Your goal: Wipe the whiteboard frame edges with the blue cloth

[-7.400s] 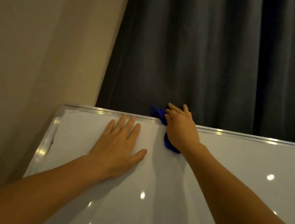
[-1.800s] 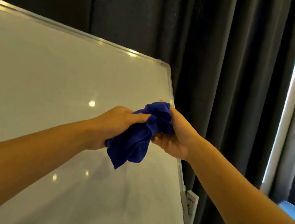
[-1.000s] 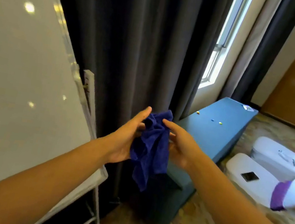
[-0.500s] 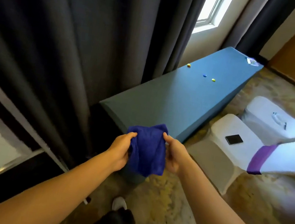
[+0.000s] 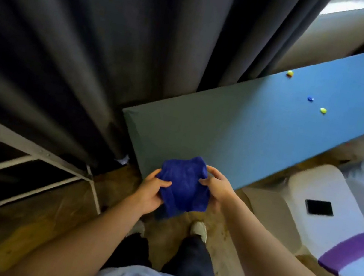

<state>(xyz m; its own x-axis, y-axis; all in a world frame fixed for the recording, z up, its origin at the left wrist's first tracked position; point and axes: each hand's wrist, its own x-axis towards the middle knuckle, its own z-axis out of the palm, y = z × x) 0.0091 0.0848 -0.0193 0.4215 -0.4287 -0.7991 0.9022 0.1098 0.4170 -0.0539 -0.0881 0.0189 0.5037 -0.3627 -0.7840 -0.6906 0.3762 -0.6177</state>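
The blue cloth (image 5: 182,186) is bunched between both my hands, held in the air over the floor in front of my body. My left hand (image 5: 151,190) grips its left side and my right hand (image 5: 216,186) grips its right side. The whiteboard surface is out of view; only the grey metal legs of its stand (image 5: 34,153) show at the lower left.
A dark curtain (image 5: 120,41) hangs behind the stand. A long blue-covered table (image 5: 249,135) with small coloured pieces runs to the upper right. White-covered chairs (image 5: 333,213), one with a purple band and a black phone (image 5: 319,207), stand at right. My feet are below the cloth.
My view has tilted further down, away from the whiteboard toward the floor. Both hands still hold the cloth and have bunched it closer together.
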